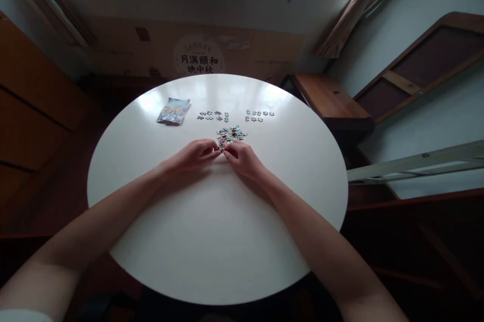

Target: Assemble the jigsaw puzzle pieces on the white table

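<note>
Both hands meet at the near edge of a loose heap of jigsaw pieces [233, 133] on the white round table [219, 241]. My left hand [196, 153] is closed, its thumb and fingertips pinching a small dark puzzle piece [220, 150]. From the other side, my right hand [243, 156] pinches at the same spot, its fingers curled in. The fingertips nearly touch, so whether one piece or two are held is hard to make out. Beyond the heap, puzzle pieces [218, 113] lie spread in short rows on the left, with another set of pieces [259, 113] on the right.
A colourful printed packet [174, 111] lies at the table's far left. Behind the table stands a large cardboard panel [242, 52] with Chinese lettering, below a window. A wooden desk [328, 95] stands beyond the table's right edge.
</note>
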Action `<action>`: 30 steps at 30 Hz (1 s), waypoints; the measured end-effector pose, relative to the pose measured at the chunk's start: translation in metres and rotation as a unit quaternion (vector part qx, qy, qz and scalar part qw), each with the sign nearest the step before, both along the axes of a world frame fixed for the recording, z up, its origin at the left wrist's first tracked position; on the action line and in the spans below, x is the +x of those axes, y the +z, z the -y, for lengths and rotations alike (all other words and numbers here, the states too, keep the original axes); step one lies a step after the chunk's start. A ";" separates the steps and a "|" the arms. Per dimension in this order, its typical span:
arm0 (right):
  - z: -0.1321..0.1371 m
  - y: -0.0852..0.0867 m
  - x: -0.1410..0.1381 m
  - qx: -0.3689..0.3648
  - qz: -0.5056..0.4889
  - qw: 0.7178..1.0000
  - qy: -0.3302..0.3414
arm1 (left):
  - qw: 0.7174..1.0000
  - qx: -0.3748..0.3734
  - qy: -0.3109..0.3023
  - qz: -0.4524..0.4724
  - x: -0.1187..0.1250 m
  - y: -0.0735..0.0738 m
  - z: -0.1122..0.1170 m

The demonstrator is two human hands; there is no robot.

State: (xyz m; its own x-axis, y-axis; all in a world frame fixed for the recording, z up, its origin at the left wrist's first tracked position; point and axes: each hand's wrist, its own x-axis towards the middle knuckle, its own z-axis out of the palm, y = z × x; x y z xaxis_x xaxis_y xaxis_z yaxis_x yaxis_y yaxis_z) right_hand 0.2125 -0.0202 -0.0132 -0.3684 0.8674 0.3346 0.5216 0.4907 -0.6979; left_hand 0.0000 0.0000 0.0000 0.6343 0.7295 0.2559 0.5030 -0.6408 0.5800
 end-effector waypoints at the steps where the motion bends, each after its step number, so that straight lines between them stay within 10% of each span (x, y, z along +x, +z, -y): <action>1: 0.000 -0.001 0.000 0.000 -0.001 1.000 -0.001 | 1.000 0.006 -0.002 0.001 0.000 -0.001 0.000; 30: 0.001 0.006 -0.001 -0.019 -0.027 0.999 0.003 | 0.999 0.050 -0.003 0.012 -0.001 -0.008 -0.003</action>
